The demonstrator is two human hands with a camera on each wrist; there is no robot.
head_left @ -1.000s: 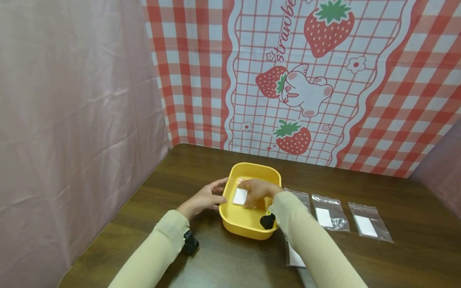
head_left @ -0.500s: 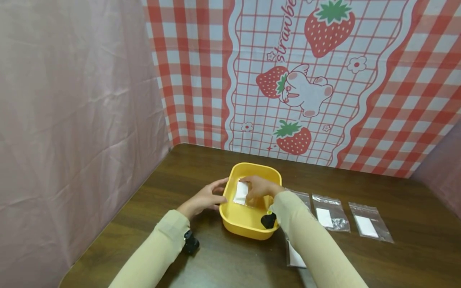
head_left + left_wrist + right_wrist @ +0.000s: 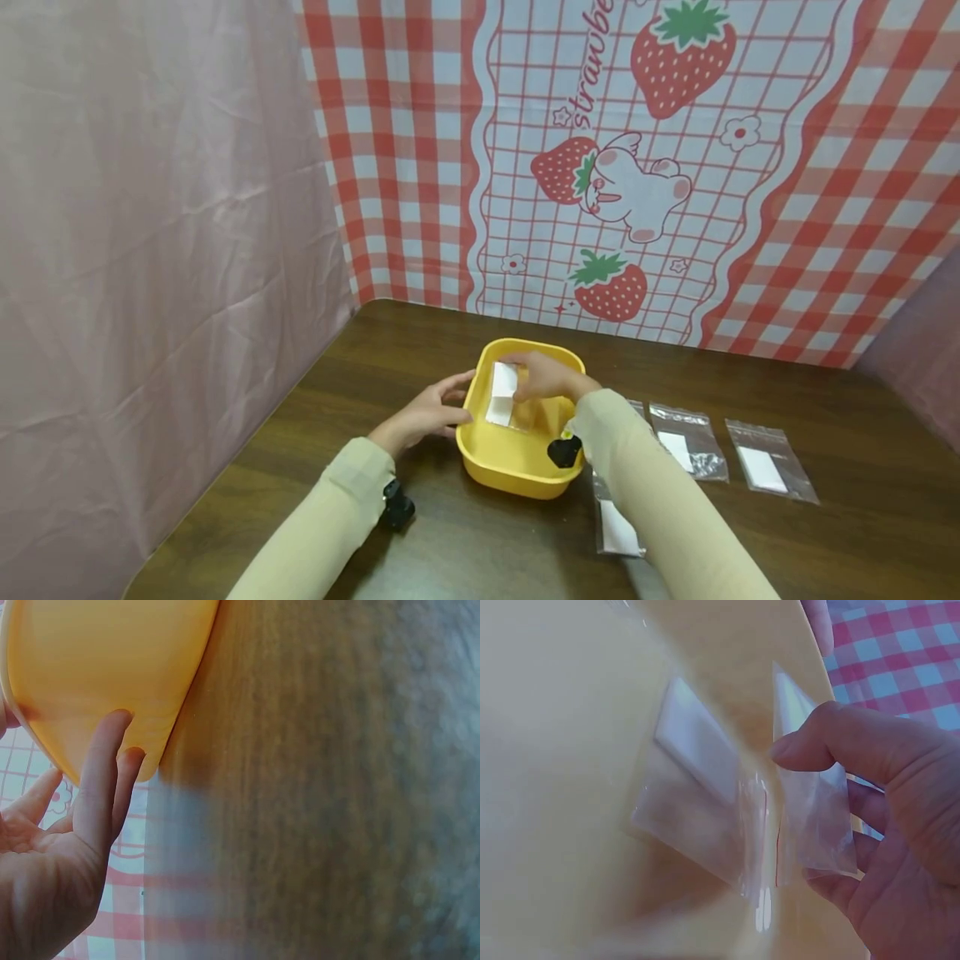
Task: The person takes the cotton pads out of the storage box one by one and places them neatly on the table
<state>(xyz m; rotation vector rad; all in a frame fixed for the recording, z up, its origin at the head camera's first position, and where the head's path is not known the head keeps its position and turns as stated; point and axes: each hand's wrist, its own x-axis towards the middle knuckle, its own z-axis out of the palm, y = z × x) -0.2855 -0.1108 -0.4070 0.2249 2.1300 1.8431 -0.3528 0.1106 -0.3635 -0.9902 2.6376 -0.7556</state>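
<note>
A yellow plastic tub (image 3: pixel 521 482) stands on the table. My left hand (image 3: pixel 423 418) is at its left side, and in the left wrist view its fairly straight fingers (image 3: pixel 101 772) touch the outer wall. Inside the tub, my right hand (image 3: pixel 550 375) pinches a small clear zip-lock bag (image 3: pixel 810 817) with a white piece inside, thumb on one face and fingers behind. A second zip-lock bag (image 3: pixel 690 802), holding a flat white block (image 3: pixel 697 739), lies beneath it on the tub floor. The right wrist's black camera (image 3: pixel 564 451) is over the tub's near right corner.
To the right of the tub lie more zip-lock bags with white pieces: one in the middle (image 3: pixel 688 442), one farther right (image 3: pixel 772 461) and one nearer (image 3: pixel 619 529), partly under my right sleeve (image 3: pixel 660 492). A checked strawberry cloth (image 3: pixel 420 167) hangs behind the table.
My right hand has lifted the zip-lock bag slightly and moved it toward the tub's far side, tilting it up off the bag below. My left hand has stayed in place.
</note>
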